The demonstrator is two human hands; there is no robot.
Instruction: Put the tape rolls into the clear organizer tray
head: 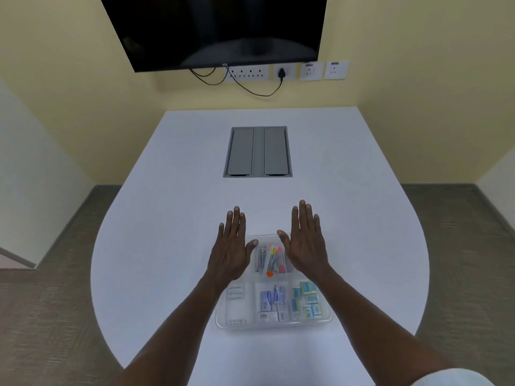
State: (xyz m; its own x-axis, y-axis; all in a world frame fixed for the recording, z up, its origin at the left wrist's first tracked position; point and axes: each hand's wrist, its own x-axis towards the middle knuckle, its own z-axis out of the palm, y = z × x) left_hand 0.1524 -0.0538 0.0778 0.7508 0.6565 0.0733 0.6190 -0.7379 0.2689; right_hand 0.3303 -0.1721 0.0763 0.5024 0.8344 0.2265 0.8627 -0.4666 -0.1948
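Head view: both hands, left (pixel 232 246) and right (pixel 305 243), are hovering spread flat, holding nothing, over the clear organizer tray (pixel 274 324); no tape rolls are showing, so their handling cannot be judged.

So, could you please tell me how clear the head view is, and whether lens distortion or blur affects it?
Head view: wide-angle bending bows the white rounded table edges; the clear plastic organizer tray contents look soft, labels unreadable; both open hands, left and right, are fairly sharp; the black wall screen shows faint reflections.
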